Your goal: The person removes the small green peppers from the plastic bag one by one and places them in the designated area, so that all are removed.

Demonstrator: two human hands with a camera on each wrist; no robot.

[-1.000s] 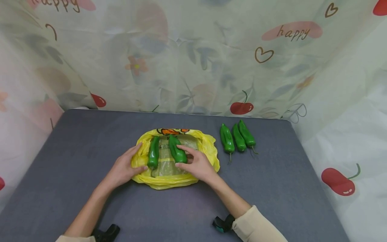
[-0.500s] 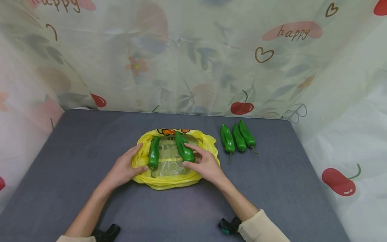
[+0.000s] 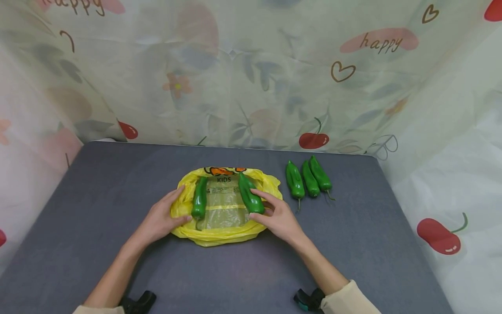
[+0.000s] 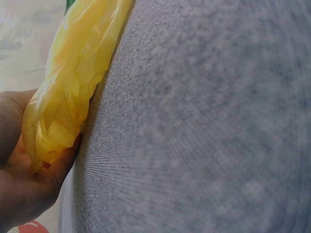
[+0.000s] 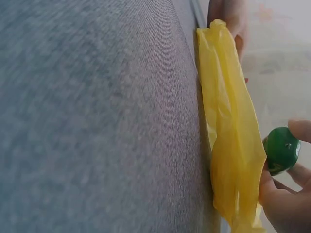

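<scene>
A yellow plastic bag lies open on the table, its rim rolled into a ring. My left hand grips the bag's left side, thumb over the rim and fingers around the outside; the left wrist view has the bag in that hand. Inside, along the left, lies one green pepper. My right hand pinches another green pepper between thumb and fingers over the bag's right part. In the right wrist view this pepper's end shows above the yellow rim.
Three more green peppers lie side by side on the grey table, right of the bag. A patterned curtain hangs behind the table. Black wrist devices sit at both forearms.
My right hand has moved the pinched pepper rightward, from mid-bag to the bag's right side. More of the bag's printed bottom shows. My left hand has kept its place.
</scene>
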